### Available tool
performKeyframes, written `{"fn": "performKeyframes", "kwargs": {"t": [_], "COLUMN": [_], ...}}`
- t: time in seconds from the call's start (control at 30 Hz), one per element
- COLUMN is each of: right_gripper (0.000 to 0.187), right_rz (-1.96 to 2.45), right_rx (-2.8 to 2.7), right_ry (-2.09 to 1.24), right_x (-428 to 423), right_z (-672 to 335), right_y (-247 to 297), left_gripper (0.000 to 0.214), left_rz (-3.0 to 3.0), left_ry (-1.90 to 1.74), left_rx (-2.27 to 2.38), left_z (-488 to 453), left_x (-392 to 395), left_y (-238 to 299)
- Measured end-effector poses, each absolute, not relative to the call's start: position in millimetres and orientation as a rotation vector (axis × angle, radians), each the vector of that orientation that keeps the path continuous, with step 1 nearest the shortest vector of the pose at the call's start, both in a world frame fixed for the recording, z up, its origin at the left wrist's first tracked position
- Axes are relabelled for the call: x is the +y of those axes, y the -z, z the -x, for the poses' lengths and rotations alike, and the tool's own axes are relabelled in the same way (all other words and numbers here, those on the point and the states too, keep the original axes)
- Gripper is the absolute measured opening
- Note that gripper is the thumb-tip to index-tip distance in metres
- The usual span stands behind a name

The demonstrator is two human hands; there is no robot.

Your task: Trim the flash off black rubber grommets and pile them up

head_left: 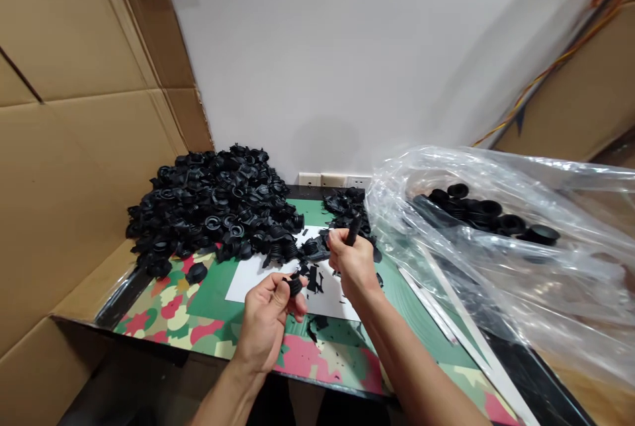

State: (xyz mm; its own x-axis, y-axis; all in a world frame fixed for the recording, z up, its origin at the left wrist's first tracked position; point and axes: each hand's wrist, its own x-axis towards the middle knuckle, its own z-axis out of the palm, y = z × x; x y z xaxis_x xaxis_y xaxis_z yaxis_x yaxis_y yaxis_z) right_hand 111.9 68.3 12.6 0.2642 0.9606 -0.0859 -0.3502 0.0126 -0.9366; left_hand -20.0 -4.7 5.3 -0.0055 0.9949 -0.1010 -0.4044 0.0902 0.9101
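Observation:
My left hand point(270, 317) is closed around a small black ribbed rubber part point(294, 285), pinched between thumb and fingers above the table. My right hand point(350, 262) is closed on a thin black tool point(353, 229) that sticks up out of the fist. Both hands hover over a white sheet point(258, 278) strewn with black rubber trimmings point(313, 276). A big heap of the same black rubber parts point(213, 208) lies just beyond, at the left back of the table.
The table carries a camouflage-patterned mat point(173, 310). Brown cardboard panels point(74, 148) wall in the left side. A clear plastic bag point(496, 247) holding black rubber parts point(491, 214) spreads on the right. A smaller pile of scraps point(347, 204) lies near wall sockets point(333, 180).

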Motion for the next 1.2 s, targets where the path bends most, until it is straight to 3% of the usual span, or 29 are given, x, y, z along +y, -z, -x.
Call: {"fn": "performKeyframes", "kwargs": {"t": [0.37, 0.8, 0.93, 1.07, 1.13, 1.2], "right_gripper": [0.019, 0.01, 0.009, 0.01, 0.004, 0.013], "right_rz": [1.188, 1.244, 1.48, 1.865, 1.847, 1.784], "right_rx": [-1.247, -1.83, -1.865, -1.683, -1.598, -1.572], "right_ry": [-0.912, -0.517, -0.489, -0.544, -0.535, -0.609], "right_x": [19.4, 17.6, 21.4, 42.4, 52.8, 57.3], "right_z": [-107.5, -99.1, -94.1, -116.1, -132.9, -144.9], "right_y": [-6.3, -7.4, -6.5, -11.2, -13.6, -13.9], "left_gripper": [0.034, 0.018, 0.015, 0.025, 0.029, 0.033], "left_rz": [-0.667, -1.184, -1.162, -0.995, -0.896, -0.793], "left_ry": [-1.408, -1.588, -1.586, -1.534, -1.454, -1.344], "left_rx": [0.894, 1.22, 1.243, 1.136, 1.046, 0.983], "left_z": [22.5, 25.3, 22.3, 20.7, 23.0, 26.1], "left_x": [7.2, 13.4, 11.5, 2.3, -0.4, 0.6], "left_y": [-6.2, 2.5, 0.2, -14.0, -19.8, -21.5]}}
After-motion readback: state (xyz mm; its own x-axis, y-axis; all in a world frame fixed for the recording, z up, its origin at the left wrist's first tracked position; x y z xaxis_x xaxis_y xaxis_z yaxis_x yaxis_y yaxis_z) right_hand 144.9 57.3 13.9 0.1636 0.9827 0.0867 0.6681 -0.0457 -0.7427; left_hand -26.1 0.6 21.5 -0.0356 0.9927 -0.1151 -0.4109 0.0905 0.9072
